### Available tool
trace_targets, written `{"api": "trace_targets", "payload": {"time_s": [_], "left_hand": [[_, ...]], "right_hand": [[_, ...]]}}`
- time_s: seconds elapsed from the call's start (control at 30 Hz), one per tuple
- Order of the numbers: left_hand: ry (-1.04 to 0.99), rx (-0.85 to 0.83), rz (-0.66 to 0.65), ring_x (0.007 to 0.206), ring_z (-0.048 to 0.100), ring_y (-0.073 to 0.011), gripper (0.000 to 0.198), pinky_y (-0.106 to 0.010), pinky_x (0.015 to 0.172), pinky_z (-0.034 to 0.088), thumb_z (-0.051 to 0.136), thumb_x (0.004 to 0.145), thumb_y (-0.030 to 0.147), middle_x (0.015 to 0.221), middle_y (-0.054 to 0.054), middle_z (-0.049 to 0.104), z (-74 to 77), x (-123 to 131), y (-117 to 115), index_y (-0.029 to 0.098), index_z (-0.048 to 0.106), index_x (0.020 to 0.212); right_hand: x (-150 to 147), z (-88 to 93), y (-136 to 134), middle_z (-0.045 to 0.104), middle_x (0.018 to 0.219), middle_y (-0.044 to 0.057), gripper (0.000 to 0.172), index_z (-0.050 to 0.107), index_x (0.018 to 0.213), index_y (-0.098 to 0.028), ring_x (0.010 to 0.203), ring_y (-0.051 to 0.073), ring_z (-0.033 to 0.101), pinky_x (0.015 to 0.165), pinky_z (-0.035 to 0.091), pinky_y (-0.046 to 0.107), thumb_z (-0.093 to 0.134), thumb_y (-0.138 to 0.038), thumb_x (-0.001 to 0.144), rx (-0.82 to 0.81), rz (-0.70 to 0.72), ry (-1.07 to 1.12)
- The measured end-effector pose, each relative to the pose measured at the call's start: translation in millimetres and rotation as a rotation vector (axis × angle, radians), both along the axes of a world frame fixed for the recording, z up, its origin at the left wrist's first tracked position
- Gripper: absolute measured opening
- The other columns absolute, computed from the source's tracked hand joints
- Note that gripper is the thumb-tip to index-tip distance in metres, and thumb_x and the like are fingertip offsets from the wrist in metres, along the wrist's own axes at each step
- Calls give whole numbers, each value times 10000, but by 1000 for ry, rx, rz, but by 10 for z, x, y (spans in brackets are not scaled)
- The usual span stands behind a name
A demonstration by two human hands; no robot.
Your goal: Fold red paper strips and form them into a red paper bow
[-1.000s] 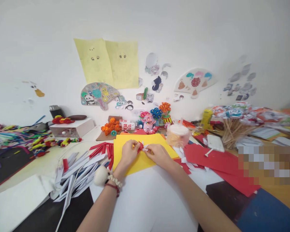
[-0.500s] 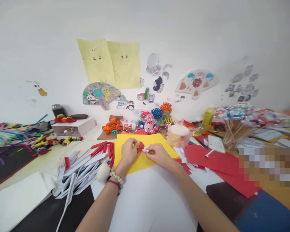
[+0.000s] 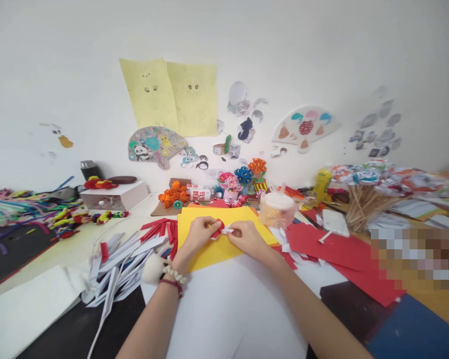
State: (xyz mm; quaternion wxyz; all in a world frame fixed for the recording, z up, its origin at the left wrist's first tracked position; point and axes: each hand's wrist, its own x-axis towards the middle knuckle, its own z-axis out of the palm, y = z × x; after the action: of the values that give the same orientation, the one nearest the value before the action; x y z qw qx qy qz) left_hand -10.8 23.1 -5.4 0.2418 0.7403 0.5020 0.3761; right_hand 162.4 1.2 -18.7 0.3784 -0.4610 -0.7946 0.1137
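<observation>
Between finger and thumb, my left hand (image 3: 201,232) pinches a small red folded paper piece (image 3: 218,230). A white paper strip (image 3: 227,230) sticks out from its right side, and my right hand (image 3: 247,238) pinches the end of that strip. Both hands are just above a stack of yellow paper (image 3: 209,255). The fingers partly hide the red piece, so its exact folds are unclear. Left of the hands lie red strips (image 3: 160,229) and a pile of white folded strips (image 3: 129,267).
Red paper sheets (image 3: 333,249) and a lidded plastic cup (image 3: 277,209) stand to the right. Behind are craft flowers (image 3: 243,175) and a white bottle (image 3: 199,193). A white cable (image 3: 97,331) runs along the left, near a white box (image 3: 125,197).
My left hand has turned slightly and its wrist has shifted left and down. The red piece now sits at a different angle, with the strip still held between both hands.
</observation>
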Motion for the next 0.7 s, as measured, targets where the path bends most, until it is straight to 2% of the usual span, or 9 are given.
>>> {"api": "trace_targets", "payload": {"time_s": [0.17, 0.33, 0.5, 0.7], "left_hand": [[37, -26, -92, 626, 575, -146, 356, -248, 598, 423, 582, 745, 494, 695, -28, 697, 71, -114, -18, 168, 724, 740], [108, -2, 8, 678, 573, -159, 256, -258, 637, 408, 685, 644, 451, 702, 0, 672, 4, -155, 42, 195, 691, 649], [169, 4, 100, 759, 600, -189, 251, -277, 688, 418, 699, 649, 442, 773, -14, 672, -36, -111, 33, 195, 668, 678], [222, 35, 102, 825, 590, -205, 178, -305, 752, 392, 692, 681, 368, 800, -7, 672, 24, -71, -42, 207, 636, 629]], "right_hand": [[13, -3, 4, 523, 528, -27, 169, 550, 573, -177, 505, 102, 428, 509, 258, 226, 525, -139, 735, 8, -4, 1], [3, -14, 4, 532, 556, -18, 167, 537, 584, -183, 528, 109, 450, 522, 264, 231, 523, -145, 746, 21, 1, -11], [-8, -31, 16, 555, 590, -9, 147, 560, 607, -186, 556, 116, 463, 544, 271, 234, 533, -136, 742, 40, -4, -25], [-21, -26, 1, 555, 618, -5, 143, 567, 634, -183, 579, 119, 464, 563, 281, 235, 528, -136, 764, 61, 0, -27]]}}
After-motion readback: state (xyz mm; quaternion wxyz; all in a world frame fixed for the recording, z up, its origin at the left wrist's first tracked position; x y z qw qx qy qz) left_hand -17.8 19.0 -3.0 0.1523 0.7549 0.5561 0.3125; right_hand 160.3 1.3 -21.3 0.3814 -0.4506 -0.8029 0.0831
